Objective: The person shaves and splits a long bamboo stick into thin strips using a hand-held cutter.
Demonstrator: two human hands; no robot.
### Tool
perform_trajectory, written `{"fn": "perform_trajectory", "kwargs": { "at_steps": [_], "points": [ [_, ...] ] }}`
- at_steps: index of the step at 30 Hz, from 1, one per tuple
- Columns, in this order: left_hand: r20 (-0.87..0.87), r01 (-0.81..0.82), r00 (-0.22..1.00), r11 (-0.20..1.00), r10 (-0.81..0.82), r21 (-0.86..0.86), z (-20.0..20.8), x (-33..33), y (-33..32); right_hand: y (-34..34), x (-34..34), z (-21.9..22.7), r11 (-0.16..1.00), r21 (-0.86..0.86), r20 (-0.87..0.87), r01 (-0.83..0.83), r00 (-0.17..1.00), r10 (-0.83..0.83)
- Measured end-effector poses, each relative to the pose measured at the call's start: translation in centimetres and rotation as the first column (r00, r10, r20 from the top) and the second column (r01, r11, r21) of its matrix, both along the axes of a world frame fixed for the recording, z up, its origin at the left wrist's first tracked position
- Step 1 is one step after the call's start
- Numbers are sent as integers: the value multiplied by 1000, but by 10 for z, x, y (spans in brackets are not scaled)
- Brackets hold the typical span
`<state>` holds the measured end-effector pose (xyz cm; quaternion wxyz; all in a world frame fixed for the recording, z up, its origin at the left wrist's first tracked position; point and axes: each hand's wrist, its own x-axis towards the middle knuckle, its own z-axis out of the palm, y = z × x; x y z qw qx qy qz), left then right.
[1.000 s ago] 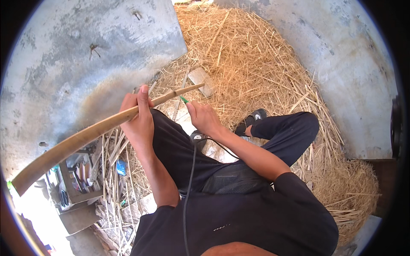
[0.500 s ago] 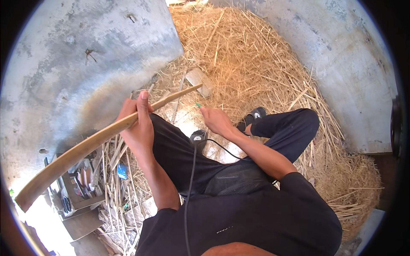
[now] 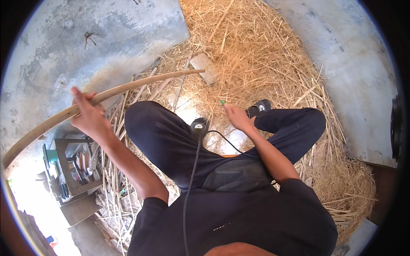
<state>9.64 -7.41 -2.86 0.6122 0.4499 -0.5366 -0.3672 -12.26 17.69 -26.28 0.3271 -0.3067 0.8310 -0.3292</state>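
My left hand (image 3: 89, 117) is closed around a long bamboo strip (image 3: 141, 82), out to the left of my left knee. The strip curves across the view from the left rim, and its narrow end appears over a flat pale block (image 3: 206, 70) that lies among the shavings. Whether that end touches the block I cannot tell. My right hand (image 3: 239, 117) is closed too, in front of my right foot. A small green tip (image 3: 222, 102) sticks out past its thumb and fingers. The rest of that object is hidden in the hand.
A large heap of straw-coloured shavings (image 3: 256, 55) covers the floor ahead and to the right. Grey walls (image 3: 128, 30) rise on both sides. At the lower left stands a wooden rack (image 3: 79, 168) holding several tools. A black cable (image 3: 194, 170) runs over my lap.
My left hand has moved left along with the bamboo strip, which now lies flatter across the view. The right hand has shifted right, with the green-tipped object still in it. The view has shifted slightly.
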Motion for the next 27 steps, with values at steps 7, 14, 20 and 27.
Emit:
{"fn": "perform_trajectory", "kwargs": {
  "at_steps": [7, 14, 20, 27],
  "points": [
    [420, 40, 900, 982, -114, 183, -182, 47, -127, -1, -9, -30, 998, 55, 77, 28, 997, -32],
    [778, -74, 55, 774, -626, 628, -378, 84, -50, -3, 0, -45, 996, 79, 92, -31, 996, 23],
    [716, -190, -75, 715, -694, 673, -414, 107, -24, -2, -8, -42, 982, 177, 94, 64, 992, -82],
    [797, -64, -84, 801, -599, 595, -372, 103, -52, -7, -6, -24, 991, 25, 159, 128, 979, -130]
  ]
}}
